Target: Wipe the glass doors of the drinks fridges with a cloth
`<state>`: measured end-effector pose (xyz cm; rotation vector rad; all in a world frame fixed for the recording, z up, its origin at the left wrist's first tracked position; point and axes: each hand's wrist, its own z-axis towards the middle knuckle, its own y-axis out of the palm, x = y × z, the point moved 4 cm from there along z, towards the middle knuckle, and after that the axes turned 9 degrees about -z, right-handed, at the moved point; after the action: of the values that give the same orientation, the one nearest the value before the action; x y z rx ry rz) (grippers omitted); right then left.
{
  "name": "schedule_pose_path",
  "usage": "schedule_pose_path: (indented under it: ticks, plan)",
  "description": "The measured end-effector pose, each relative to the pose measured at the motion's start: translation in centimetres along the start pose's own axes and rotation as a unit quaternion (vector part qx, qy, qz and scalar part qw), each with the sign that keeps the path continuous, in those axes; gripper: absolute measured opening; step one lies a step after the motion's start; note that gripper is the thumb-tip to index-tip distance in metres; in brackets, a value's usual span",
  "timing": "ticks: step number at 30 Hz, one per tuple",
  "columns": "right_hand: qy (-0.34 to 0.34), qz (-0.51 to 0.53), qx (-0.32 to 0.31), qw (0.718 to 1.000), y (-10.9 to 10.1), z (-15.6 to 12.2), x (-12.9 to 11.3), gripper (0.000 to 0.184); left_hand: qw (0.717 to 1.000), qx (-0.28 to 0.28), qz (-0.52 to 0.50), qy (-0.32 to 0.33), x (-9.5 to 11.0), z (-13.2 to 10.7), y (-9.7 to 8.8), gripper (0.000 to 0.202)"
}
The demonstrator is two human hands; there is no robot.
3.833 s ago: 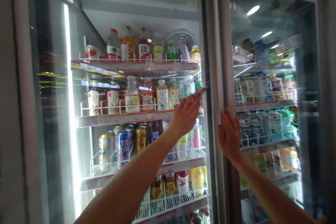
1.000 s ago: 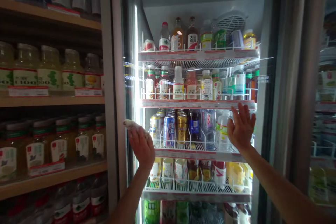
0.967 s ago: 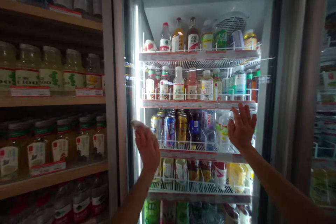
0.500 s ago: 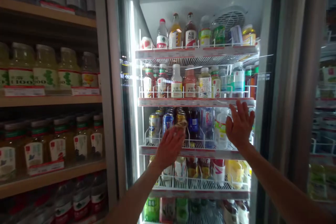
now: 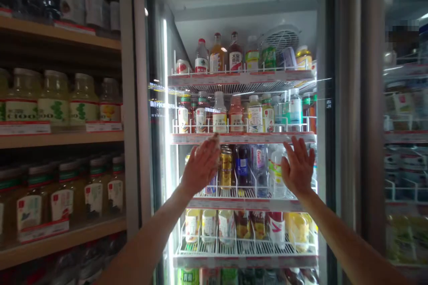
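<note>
My left hand [image 5: 200, 167] is raised in front of the glass door of a lit drinks cooler. Its fingers press over a crumpled, patterned cloth [image 5: 216, 138] against the glass; only a bit of the cloth shows past the fingertips, and most is hidden. My right hand [image 5: 298, 167] has its fingers spread at the right side of the same door, apparently flat on the glass, holding nothing. Behind the glass, between my hands, are a gold can [image 5: 226, 168], a dark bottle with a blue label [image 5: 242, 164] and a clear bottle [image 5: 260, 167].
Cooler shelves hold several bottles, including a dark red one [image 5: 235, 55] and a pink one [image 5: 236, 116]. At left, a metal post [image 5: 130, 98] stands beside a wooden shelf [image 5: 60, 139] with pale green bottles [image 5: 53, 98]. Another glass-fronted cooler [image 5: 404, 142] is at right.
My left hand has moved left and up across the glass with the cloth, uncovering the gold can. My right hand stays spread near the same spot. The view has tilted upward slightly.
</note>
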<state>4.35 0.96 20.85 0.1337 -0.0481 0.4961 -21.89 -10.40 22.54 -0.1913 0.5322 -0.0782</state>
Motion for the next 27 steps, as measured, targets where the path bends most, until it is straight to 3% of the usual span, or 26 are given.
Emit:
schedule_pose_path:
  ticks: [2,4,5,8,10,11,13,15,16,17,20,22,24,27]
  plan:
    - [0.000,0.001,0.000,1.000,0.0,0.0,0.0,0.049,0.987,0.088,0.024,-0.131,-2.4,0.7,-0.9,0.064]
    - [-0.001,0.003,0.001,1.000,0.0,0.0,0.0,0.049,0.974,0.129,0.029,-0.182,-3.2,1.3,-1.2,0.066]
    - [-0.001,0.004,0.001,1.000,0.0,0.0,0.0,0.050,0.980,0.115,0.024,-0.161,-2.9,1.6,-1.0,0.066]
    - [0.001,0.007,-0.003,1.000,0.0,0.1,0.0,0.052,1.000,-0.003,0.000,0.008,-1.3,2.1,0.0,0.064]
    - [0.001,0.008,-0.002,1.000,-0.1,0.1,-0.1,0.052,0.997,-0.045,0.001,0.065,-2.1,2.2,-0.3,0.060]
    - [0.001,0.008,-0.002,1.000,0.0,0.0,-0.1,0.052,0.998,-0.034,0.011,0.042,-3.3,2.3,-0.8,0.059]
    - [0.006,0.008,-0.004,1.000,0.0,0.0,-0.1,0.051,0.995,0.048,0.036,-0.085,-6.8,2.7,-2.3,0.057]
    - [0.012,0.008,-0.009,1.000,0.1,0.0,-0.1,0.050,0.966,0.136,0.049,-0.212,-9.3,2.8,-3.4,0.059]
    - [0.011,0.006,-0.006,1.000,0.2,0.0,-0.1,0.050,0.959,0.151,0.042,-0.235,-9.7,2.9,-3.5,0.060]
    - [0.007,0.003,-0.001,1.000,0.2,-0.1,-0.1,0.050,0.964,0.141,0.028,-0.226,-9.5,3.2,-3.2,0.062]
    - [-0.007,-0.009,0.012,1.000,0.2,-0.1,-0.1,0.052,0.996,0.023,-0.034,-0.080,-7.7,4.4,-2.0,0.060]
    - [-0.005,-0.011,0.007,1.000,0.3,-0.2,0.0,0.053,0.998,-0.029,-0.050,-0.019,-7.6,4.9,-1.9,0.055]
    - [0.000,-0.009,0.002,1.000,0.4,-0.2,0.1,0.053,0.997,0.012,-0.031,-0.074,-9.2,5.7,-2.6,0.052]
    - [0.002,-0.003,0.003,1.000,0.4,-0.2,0.0,0.053,0.968,0.134,0.007,-0.210,-10.6,6.5,-3.3,0.054]
